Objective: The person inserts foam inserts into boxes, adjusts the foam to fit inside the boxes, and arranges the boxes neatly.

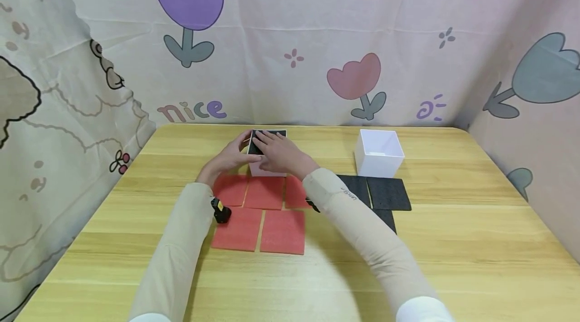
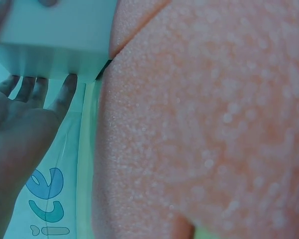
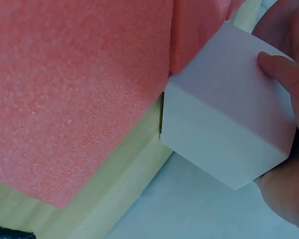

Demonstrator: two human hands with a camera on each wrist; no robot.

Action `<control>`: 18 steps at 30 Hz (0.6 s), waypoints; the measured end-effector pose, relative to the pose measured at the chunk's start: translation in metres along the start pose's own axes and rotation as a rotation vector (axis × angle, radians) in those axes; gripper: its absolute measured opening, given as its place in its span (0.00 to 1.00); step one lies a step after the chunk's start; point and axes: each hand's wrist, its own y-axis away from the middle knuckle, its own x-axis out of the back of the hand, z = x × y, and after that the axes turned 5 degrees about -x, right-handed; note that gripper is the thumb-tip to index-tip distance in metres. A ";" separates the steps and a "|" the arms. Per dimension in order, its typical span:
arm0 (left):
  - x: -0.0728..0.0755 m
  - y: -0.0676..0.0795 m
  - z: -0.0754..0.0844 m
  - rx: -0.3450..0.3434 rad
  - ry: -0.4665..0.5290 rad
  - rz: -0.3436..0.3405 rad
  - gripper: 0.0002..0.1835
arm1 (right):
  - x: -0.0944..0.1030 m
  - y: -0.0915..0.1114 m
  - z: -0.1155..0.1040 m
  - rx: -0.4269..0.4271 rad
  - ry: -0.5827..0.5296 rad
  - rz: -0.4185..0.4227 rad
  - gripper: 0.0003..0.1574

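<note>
A white box (image 1: 267,170) stands near the table's back edge, left of the middle, with a black square sheet (image 1: 255,147) at its top. My left hand (image 1: 228,158) grips the box, fingers along its left side and thumb by the front rim; the left wrist view shows those fingertips (image 2: 69,82) against the box wall. From above, my right hand (image 1: 283,153) presses on the black sheet with its fingers extended. In the right wrist view, its thumb (image 3: 275,64) touches the box's front face. The inside below the sheet is hidden.
Several red square sheets (image 1: 282,232) lie in two rows in front of the box. A second white box (image 1: 379,161) stands at the back right, with several black sheets (image 1: 388,193) before it, partly under my right sleeve. A printed cloth (image 1: 272,90) hangs behind the table.
</note>
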 end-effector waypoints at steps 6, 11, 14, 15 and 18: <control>-0.001 -0.001 -0.002 0.004 -0.001 -0.005 0.50 | 0.000 -0.001 0.002 0.002 -0.004 -0.010 0.46; -0.001 -0.001 -0.002 -0.001 0.001 -0.011 0.50 | 0.000 0.000 0.002 0.006 0.000 -0.020 0.47; -0.001 -0.001 -0.002 -0.008 0.008 -0.011 0.49 | 0.000 0.000 0.003 0.014 -0.003 -0.016 0.46; -0.001 -0.001 -0.002 -0.010 0.008 -0.012 0.48 | 0.000 0.000 0.003 0.018 -0.009 -0.014 0.46; -0.002 -0.001 -0.003 -0.008 0.010 -0.018 0.48 | 0.000 0.004 0.005 0.039 -0.032 0.007 0.43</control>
